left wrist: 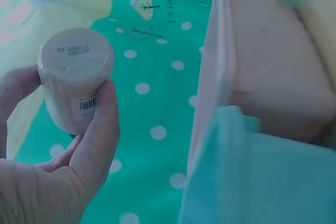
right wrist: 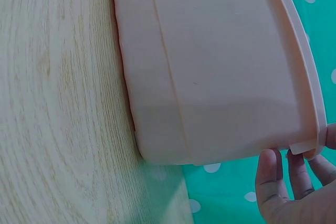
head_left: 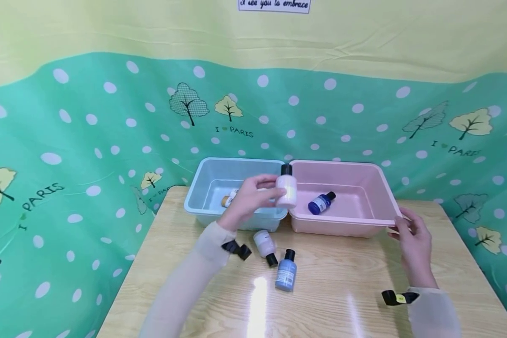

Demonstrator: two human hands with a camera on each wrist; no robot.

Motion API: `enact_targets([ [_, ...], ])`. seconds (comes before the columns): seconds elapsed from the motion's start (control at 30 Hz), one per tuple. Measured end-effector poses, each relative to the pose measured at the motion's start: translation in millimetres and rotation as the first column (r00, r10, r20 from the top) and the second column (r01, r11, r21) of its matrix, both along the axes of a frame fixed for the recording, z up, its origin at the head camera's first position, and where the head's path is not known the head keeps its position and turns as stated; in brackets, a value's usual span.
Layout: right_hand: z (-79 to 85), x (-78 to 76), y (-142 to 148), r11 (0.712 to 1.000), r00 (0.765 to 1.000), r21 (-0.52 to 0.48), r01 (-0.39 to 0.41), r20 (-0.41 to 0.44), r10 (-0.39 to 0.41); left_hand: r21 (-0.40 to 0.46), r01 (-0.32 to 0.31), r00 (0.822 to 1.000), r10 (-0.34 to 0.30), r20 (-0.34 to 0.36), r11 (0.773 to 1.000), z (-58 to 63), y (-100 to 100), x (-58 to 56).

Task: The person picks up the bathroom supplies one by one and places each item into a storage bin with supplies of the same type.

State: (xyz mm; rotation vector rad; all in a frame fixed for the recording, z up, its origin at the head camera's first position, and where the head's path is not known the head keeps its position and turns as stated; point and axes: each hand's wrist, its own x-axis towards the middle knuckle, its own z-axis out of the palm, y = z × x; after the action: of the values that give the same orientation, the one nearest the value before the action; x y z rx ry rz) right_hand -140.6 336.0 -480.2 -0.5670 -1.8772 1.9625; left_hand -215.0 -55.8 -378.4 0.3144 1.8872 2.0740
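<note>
My left hand (head_left: pixel 249 199) grips a pale bottle with a black cap (head_left: pixel 286 191), held upright over where the two bins meet. Its base, with printed numbers, and a barcode label show in the left wrist view, the bottle (left wrist: pixel 73 77) between thumb and fingers. At the near right corner of the pink bin (head_left: pixel 338 228), my right hand (head_left: pixel 415 249) holds the rim; the right wrist view shows thumb and fingertips there. Inside that bin lies a dark blue bottle (head_left: pixel 319 204). Partly behind my left hand, the light blue bin (head_left: pixel 253 222) contains small bottles, one with a tan cap (head_left: pixel 226 201).
On the wooden table (head_left: pixel 329 291), in front of the bins, lie another pale bottle (head_left: pixel 263 243) with a black cap and a light blue bottle (head_left: pixel 285 274). A green and yellow patterned cloth (head_left: pixel 245 89) hangs behind and beside the table.
</note>
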Motion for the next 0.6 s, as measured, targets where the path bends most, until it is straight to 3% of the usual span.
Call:
enact_targets([
  [0.17,-0.4,-0.7,-1,1.0,1.0,-0.001,0.02,-0.008,-0.02,-0.026,-0.004,1.0,0.004,0.011,1.0,16.6,32,-36.4],
  [0.3,0.2,-1.6,-2,0.999,0.999,0.0,0.035,-0.014,-0.035,-0.059,-0.012,1.0,0.013,0.017,0.998,21.7,56,-61.5],
  [0.47,-1.3,-1.9,-2,0.999,0.999,-0.01,0.03,-0.027,-0.031,-0.149,-0.017,1.0,0.018,0.008,0.989,16.7,87,-88.2],
  [0.6,-3.1,-2.2,-1,0.999,0.999,-0.006,0.031,-0.026,-0.031,-0.256,-0.008,1.0,0.009,0.003,0.967,6.2,112,-104.8],
])
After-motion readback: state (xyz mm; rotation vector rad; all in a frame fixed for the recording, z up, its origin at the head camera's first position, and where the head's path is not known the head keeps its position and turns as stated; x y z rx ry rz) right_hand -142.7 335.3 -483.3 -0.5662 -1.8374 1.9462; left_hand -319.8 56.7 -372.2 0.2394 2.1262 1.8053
